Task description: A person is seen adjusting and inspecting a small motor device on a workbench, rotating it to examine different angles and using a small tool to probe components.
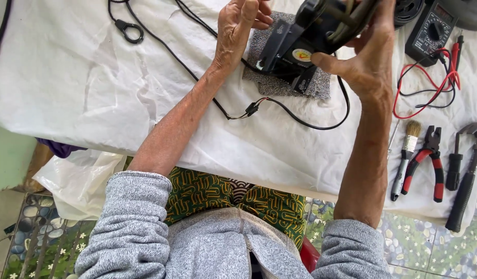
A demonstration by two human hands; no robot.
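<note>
My right hand [370,57] grips a black electrical device [305,39] with a round coloured sticker, held up above a grey abrasive pad [280,85] on the white-covered table [83,77]. My left hand [237,28] is raised beside the device's left end, fingers curled, touching or nearly touching it. A black cable [300,121] with an inline connector [252,108] trails from the device across the cloth.
At the right lie a black multimeter [432,31] with red and black leads [429,85], a small brush [406,155], red-handled pliers [429,163], a screwdriver [454,165] and a hammer [468,181]. A black ring clip [129,31] sits at the far left. A white plastic bag [78,181] hangs below the table edge.
</note>
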